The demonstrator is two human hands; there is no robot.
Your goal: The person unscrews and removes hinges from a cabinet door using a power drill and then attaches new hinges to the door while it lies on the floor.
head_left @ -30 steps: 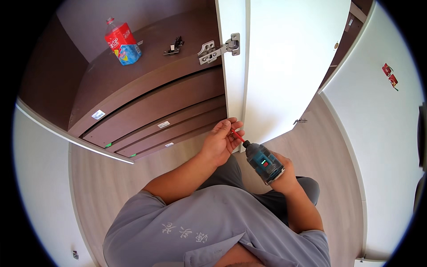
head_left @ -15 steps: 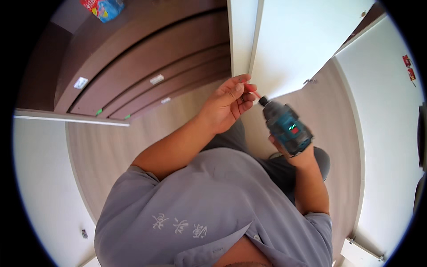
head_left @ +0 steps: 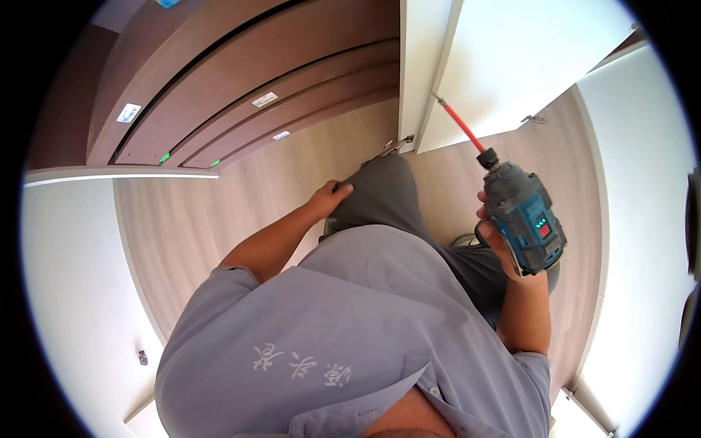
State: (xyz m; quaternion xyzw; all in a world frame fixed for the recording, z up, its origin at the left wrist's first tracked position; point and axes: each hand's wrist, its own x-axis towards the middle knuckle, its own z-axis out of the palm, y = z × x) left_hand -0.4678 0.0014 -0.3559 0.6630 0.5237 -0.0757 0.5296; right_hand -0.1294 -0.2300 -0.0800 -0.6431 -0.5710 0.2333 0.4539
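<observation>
A blue and black cordless driver is gripped in my right hand, pointing up and to the left. From its black chuck runs a long red screwdriver bit, whose metal tip is close to the edge of the white panel, though I cannot tell whether they touch. My left hand is against the side of my left thigh, on the grey trousers. Its thumb shows, but most of the fingers are hidden.
Brown boards or drawer fronts with small labels stand at the upper left. A metal hinge sticks out at the white panel's lower edge, and another hinge is near my knee. White panels flank the wood-look floor on both sides.
My left hand has let go of the red bit and dropped back to my thigh. The driver has shifted right, and its whole bit now shows.
</observation>
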